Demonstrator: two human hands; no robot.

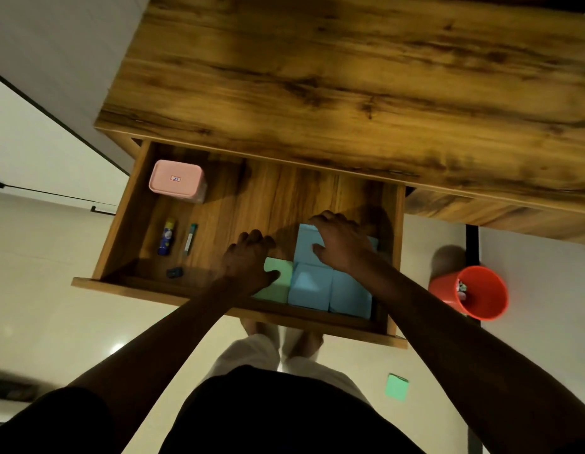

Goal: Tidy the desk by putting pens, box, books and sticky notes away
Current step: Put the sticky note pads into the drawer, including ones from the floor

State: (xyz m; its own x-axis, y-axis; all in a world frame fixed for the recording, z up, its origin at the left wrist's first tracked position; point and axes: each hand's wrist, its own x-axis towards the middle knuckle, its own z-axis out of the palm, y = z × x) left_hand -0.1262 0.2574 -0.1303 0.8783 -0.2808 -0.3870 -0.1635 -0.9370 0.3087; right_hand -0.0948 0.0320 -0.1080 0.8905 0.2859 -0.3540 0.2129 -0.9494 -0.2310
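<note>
- We see the left hand (248,263) lying on a green sticky-note pad (279,285) by the near rim of the open drawer (147,289). Its fingers are curled and its thumb lies across the pad. The hand hides much of the pad, so we cannot tell whether it grips.
- The right hand (340,244) holds the far blue pad (306,244), fingers hooked over its far edge, thumb on top.
- Just nearer than that hand stand a second blue pad (310,286), touching the green one, and a third blue pad (350,294) beside it.
- Left of the left hand lie a pen (189,239), a glue stick (166,237) and a small dark thing (174,272) too blurred to name. A pink box (176,180) sits farther off.
- Behind the right arm, one green note (397,386) lies on the floor.
- Right of the right hand stands a red bin (481,293), its contents unclear.
</note>
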